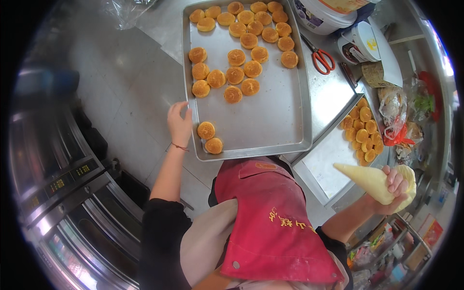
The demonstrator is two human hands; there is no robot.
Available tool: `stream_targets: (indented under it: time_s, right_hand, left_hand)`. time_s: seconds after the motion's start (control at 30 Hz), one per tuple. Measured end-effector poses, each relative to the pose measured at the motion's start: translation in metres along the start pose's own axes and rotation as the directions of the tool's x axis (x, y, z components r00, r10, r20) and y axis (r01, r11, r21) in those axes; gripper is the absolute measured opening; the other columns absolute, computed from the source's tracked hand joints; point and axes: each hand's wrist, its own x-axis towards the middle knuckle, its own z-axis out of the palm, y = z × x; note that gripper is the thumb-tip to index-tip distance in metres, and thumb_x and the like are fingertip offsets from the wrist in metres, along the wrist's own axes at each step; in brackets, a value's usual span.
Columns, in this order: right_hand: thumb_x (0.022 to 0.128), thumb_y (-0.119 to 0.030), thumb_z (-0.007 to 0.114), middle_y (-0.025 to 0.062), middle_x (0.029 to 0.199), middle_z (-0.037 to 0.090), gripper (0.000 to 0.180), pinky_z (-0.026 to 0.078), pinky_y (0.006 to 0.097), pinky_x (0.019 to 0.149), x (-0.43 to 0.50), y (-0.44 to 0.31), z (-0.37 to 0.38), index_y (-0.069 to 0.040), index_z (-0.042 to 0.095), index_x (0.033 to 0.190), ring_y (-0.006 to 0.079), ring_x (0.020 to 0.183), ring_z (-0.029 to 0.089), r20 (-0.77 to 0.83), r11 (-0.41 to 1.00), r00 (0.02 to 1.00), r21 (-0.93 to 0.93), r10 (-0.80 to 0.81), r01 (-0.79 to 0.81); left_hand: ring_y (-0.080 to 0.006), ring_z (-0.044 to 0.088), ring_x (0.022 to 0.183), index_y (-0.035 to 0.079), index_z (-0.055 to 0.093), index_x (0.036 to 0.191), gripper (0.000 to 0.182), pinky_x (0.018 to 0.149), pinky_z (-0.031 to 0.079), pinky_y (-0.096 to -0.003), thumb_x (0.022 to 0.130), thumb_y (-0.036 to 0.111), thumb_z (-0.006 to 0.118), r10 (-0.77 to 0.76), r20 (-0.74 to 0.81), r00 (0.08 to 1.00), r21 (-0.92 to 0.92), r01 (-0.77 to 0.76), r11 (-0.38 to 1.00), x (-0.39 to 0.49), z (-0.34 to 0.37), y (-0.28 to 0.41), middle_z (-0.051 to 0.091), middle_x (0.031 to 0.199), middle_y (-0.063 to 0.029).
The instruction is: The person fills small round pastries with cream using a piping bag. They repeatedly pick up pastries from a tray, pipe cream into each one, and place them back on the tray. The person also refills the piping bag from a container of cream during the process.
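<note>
In front of me lies a large metal baking tray (264, 119) with many round golden-brown baked buns, mostly in its far half. Two buns (210, 137) sit apart from the others, in the near left corner. My left hand (180, 121) is beside the tray's left rim, thumb and fingers apart with nothing between them; whether the fingertips touch the rim is hard to tell. Over on the right, my right hand (396, 188) grips the wide end of a piping bag (368, 179) filled with pale yellow cream. The bag's tip points left, above a second tray.
The smaller lined tray (326, 166) at the right holds a cluster of buns (364, 127). Red-handled scissors (322, 59) and a knife (348, 74) lie beyond it. White tubs (359, 43) and plastic bags (393, 108) line the right side. A metal oven (72, 203) stands at left.
</note>
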Motion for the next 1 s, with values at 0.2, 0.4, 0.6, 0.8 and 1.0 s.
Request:
stream_targets:
  time_s: [0.2,0.4,0.6,0.8,1.0]
  right_hand:
    - [0.085,-0.056,0.053,0.0102,0.108,0.052,0.059,0.023,0.0508,0.11,0.007,0.013,0.031,-0.007,0.047,0.118,0.0291,0.105,0.051,-0.242,0.969,0.944,-0.161,-0.225,0.19]
    - [0.082,-0.059,0.057,0.0133,0.12,0.049,0.079,0.028,0.0525,0.108,0.01,0.021,0.055,-0.007,0.036,0.137,0.033,0.115,0.047,-0.179,0.922,0.951,-0.343,-0.251,0.179]
    - [0.084,-0.056,0.056,0.0114,0.104,0.051,0.069,0.034,0.0491,0.104,-0.013,0.01,0.041,-0.006,0.04,0.13,0.028,0.099,0.051,-0.126,0.957,0.979,-0.263,-0.162,0.125]
    - [0.086,-0.054,0.055,0.0056,0.08,0.05,0.051,0.041,0.0408,0.087,-0.022,0.014,0.046,-0.009,0.045,0.108,0.0217,0.08,0.052,-0.223,0.965,0.963,-0.243,-0.153,0.097]
    - [0.086,-0.053,0.056,0.0035,0.069,0.052,0.044,0.043,0.0389,0.081,-0.032,0.013,0.055,-0.011,0.045,0.091,0.0217,0.071,0.055,-0.235,0.92,0.949,-0.376,-0.212,0.113]
  left_hand:
    - [-0.031,0.05,0.108,0.007,0.059,0.109,0.04,0.091,0.041,-0.038,0.07,0.008,0.068,0.344,0.095,0.934,0.319,-0.356,0.879,0.034,0.031,-0.007,0.055,0.112,-0.0131]
    - [-0.0307,0.051,0.107,0.01,0.055,0.115,0.052,0.092,0.04,-0.041,0.066,0.011,0.071,0.308,0.201,0.93,0.543,-0.367,0.755,0.053,0.062,0.003,0.053,0.114,-0.0142]
    - [-0.0287,0.056,0.101,0.004,0.05,0.118,0.041,0.083,0.046,-0.0383,0.078,0.01,0.056,0.011,0.323,0.946,-0.188,0.052,0.981,0.02,0.042,0.013,0.055,0.114,-0.0145]
    - [-0.0331,0.057,0.101,0.002,0.046,0.122,0.039,0.079,0.049,-0.035,0.085,0.017,0.044,-0.022,0.733,0.68,-0.677,0.726,-0.122,-0.024,0.039,0.052,0.055,0.115,-0.0179]
    - [-0.0302,0.063,0.087,0.004,0.047,0.118,0.039,0.066,0.05,-0.031,0.079,0.005,0.043,0.005,0.762,0.648,-0.632,0.742,0.222,-0.06,0.081,0.123,0.059,0.101,-0.0164]
